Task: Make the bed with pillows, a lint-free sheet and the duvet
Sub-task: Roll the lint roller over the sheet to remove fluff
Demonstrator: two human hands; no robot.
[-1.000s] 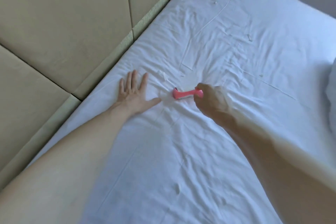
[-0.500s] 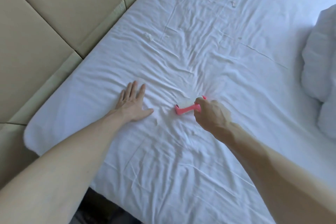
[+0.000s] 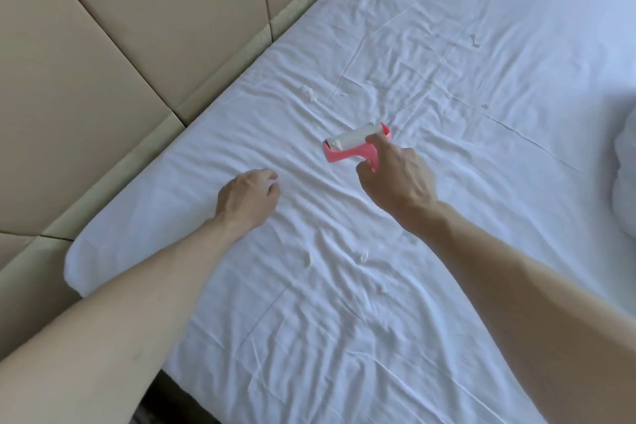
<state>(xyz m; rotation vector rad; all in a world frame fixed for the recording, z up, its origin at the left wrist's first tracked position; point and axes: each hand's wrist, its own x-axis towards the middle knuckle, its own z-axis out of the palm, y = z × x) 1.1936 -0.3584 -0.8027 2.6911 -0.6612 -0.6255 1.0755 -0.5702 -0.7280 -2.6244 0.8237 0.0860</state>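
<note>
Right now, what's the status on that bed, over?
Right hand grips pink lint roller on sheet. Left hand curled on sheet, grip unclear. Lint bits scattered around roller; white bedding bunched at right edge.

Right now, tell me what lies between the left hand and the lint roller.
Only wrinkled white sheet separates the left hand from the lint roller; the head view shows no lint there.

two hands, left (image 3: 247, 198) and right (image 3: 395, 182), one pink lint roller (image 3: 351, 144), one white sheet (image 3: 344, 337), several lint bits (image 3: 307, 93)
</note>
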